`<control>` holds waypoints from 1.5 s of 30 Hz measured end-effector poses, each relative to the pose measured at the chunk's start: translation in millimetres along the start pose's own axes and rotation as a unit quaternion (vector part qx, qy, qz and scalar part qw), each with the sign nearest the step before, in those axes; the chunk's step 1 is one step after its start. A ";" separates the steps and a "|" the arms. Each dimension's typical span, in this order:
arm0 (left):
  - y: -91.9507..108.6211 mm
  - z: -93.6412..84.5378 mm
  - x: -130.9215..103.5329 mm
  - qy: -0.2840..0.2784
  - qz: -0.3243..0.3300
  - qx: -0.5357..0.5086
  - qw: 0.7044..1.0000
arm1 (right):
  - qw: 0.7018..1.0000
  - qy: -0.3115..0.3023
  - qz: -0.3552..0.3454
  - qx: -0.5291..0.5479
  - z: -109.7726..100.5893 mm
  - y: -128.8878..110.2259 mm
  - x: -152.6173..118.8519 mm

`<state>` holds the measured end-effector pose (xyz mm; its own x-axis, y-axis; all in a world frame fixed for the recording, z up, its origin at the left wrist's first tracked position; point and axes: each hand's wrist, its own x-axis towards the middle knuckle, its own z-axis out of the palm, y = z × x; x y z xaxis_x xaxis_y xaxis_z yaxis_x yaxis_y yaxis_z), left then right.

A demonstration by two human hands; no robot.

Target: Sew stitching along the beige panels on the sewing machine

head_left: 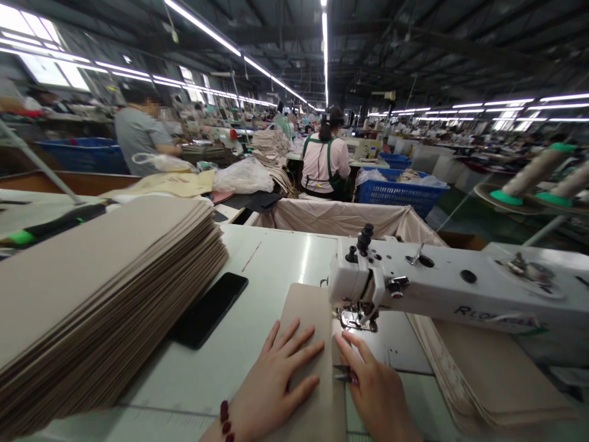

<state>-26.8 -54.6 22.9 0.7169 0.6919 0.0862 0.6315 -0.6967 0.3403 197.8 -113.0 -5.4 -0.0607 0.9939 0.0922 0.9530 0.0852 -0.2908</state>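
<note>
A long beige fabric panel (pixel 307 302) with rounded corners lies on the sewing table, its right edge beside the presser foot (pixel 353 319) of a white sewing machine (pixel 442 276). Fingers spread, my left hand (pixel 278 374) rests flat on the panel; a dark red bead bracelet circles the wrist. My right hand (pixel 375 383) is closed around small thread snips (pixel 343 373), whose dark blades point left over the panel. Its thumb and index fingertips touch the panel's right edge, just below the presser foot. Most of the snips' handle is hidden in the palm.
A tall stack of beige panels (pixel 115 276) fills the left side, with a black phone (pixel 211 310) beside it. More panels (pixel 497 368) lie right, under the machine arm. Behind the table are a cloth-lined bin (pixel 331 215), a blue crate (pixel 400 195), and two seated people.
</note>
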 end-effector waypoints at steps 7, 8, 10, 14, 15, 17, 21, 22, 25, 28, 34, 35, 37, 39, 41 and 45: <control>-0.5 0.4 0.8 -0.005 0.000 0.009 1.000 | 1.000 -0.008 0.002 0.010 -0.5 -0.4 -0.5; -0.5 0.3 0.7 -0.005 0.001 0.008 1.000 | 1.000 -0.008 0.002 0.011 -0.7 -0.7 -0.6; -0.3 0.2 0.5 -0.002 0.002 0.008 1.000 | 1.000 -0.005 0.004 0.009 -1.1 -0.9 -1.0; 0.2 0.6 0.4 0.007 0.006 0.003 1.000 | 1.000 -0.008 0.004 0.010 -1.8 -0.5 -1.0; 0.2 0.8 0.5 0.008 0.006 0.003 1.000 | 1.000 -0.013 0.003 0.010 -2.2 -0.5 -0.8; 0.0 1.3 0.6 0.012 0.007 0.000 1.000 | 1.000 -0.020 0.002 0.009 -2.9 -1.1 -0.5; -1.0 2.4 0.7 0.019 0.011 -0.004 1.000 | 1.000 -0.003 0.004 0.013 -3.7 -3.1 -1.3; -1.2 2.6 0.7 0.019 0.012 -0.003 1.000 | 1.000 0.001 0.003 0.015 -3.5 -3.3 -1.7; -1.7 3.1 0.5 0.021 0.013 -0.001 1.000 | 1.000 0.002 0.001 0.017 -2.9 -2.9 -2.7; -2.0 3.5 0.2 0.023 0.015 -0.001 1.000 | 1.000 -0.001 0.001 0.018 -3.1 -2.4 -3.0; -1.0 3.3 -0.4 0.011 0.019 -0.002 1.000 | 1.000 0.000 0.009 0.012 -4.3 -4.6 -2.6; -0.4 2.9 -0.8 0.008 0.021 -0.003 1.000 | 1.000 0.003 0.008 0.012 -4.1 -4.7 -2.5; 1.3 1.7 -1.7 0.003 0.028 -0.008 1.000 | 1.000 0.006 0.005 0.012 -3.6 -4.5 -2.4; 3.5 0.2 -2.7 -0.008 0.036 -0.012 0.999 | 1.000 0.009 0.003 0.012 -2.9 -3.7 -2.5; 5.9 -1.1 -3.2 -0.024 0.043 -0.015 0.999 | 1.000 0.011 -0.001 0.015 -2.4 -2.7 -2.7; 9.2 -1.6 -0.9 -0.033 0.050 -0.019 0.998 | 0.999 0.020 -0.010 0.027 -0.9 -0.3 -2.9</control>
<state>-22.1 -61.4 27.4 0.7941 0.6048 0.0599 0.5457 -0.7530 0.3676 198.0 -115.9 -4.7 -0.0669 0.9884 0.1360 0.9345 0.1098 -0.3387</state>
